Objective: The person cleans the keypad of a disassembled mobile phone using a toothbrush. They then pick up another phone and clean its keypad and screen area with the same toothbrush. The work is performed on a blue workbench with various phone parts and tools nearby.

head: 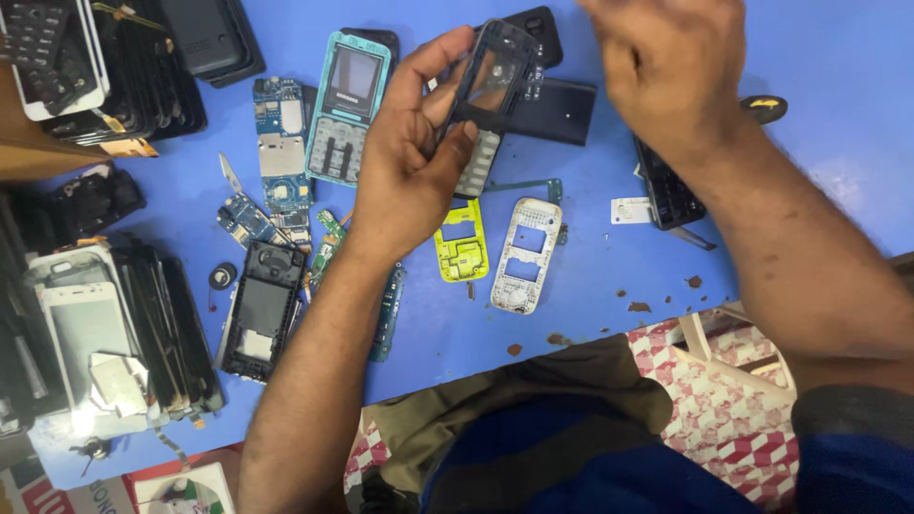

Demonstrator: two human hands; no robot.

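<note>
— Two hands over the blue table (590,286), from what I see. Largest first: the table is crowded with phone parts, and stacks of screens and casings (124,333) sit at the left edge.

— And the hands?

— My read: the left hand (409,171) pinches a dark phone frame (495,76), thumb on one side, fingers curled behind, holding it tilted above the table near the far edge. The right hand (666,67) hovers just right of it, blurred; I cannot tell whether its fingers are spread or closed.

— What could go wrong?

— I judge the frame could slip, since only the fingertips grip it; it would land on the teal phone (345,105) or the yellow frame (461,243) lying below. A sweeping forearm could also scatter the green circuit boards (328,243), and the white frame (524,252) lies close to the near edge.

— Any packages or labels?

— One small white rectangular tag (630,210) right of the white frame, and a red-and-white printed carton (143,490) at the near left corner.
</note>
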